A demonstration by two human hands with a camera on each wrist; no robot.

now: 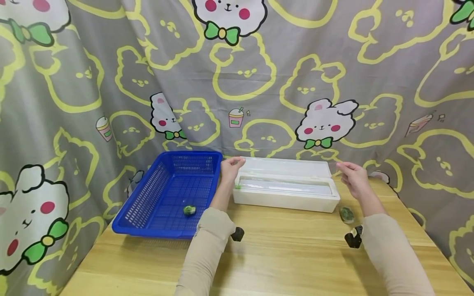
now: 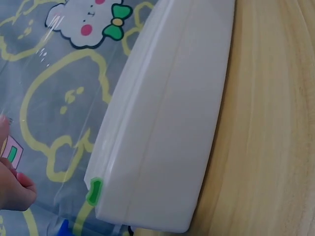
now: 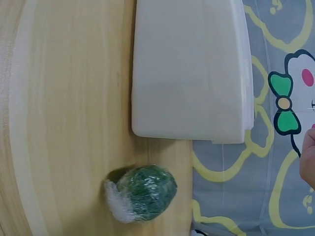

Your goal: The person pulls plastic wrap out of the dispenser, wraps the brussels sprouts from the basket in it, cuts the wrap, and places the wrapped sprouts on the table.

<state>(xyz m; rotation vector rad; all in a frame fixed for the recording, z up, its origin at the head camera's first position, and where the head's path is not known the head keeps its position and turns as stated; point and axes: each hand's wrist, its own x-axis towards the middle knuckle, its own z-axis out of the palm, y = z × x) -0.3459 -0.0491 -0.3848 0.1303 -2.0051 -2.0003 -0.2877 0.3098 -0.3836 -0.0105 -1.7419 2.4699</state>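
Note:
A long white cling film dispenser box (image 1: 285,201) stands on the table with its lid (image 1: 289,167) raised and a pale roll (image 1: 285,187) inside. My left hand (image 1: 231,168) is above its left end, thumb and fingertips pinched together. At the other end, my right hand (image 1: 354,179) pinches in the same way. Glossy streaks on a clear sheet of cling film (image 2: 43,60) show near the left hand, the sheet otherwise see-through. A green cutter slide (image 2: 94,191) sits at the box's left end. Beside the right end lies a green vegetable wrapped in film (image 3: 147,192).
To the left stands a blue plastic basket (image 1: 127,230) holding one small green vegetable (image 1: 189,210). Behind the wooden table (image 1: 289,263) hangs a grey patterned curtain (image 1: 259,82), close to the box's back. A black wrist mount (image 1: 353,238) shows below the right sleeve.

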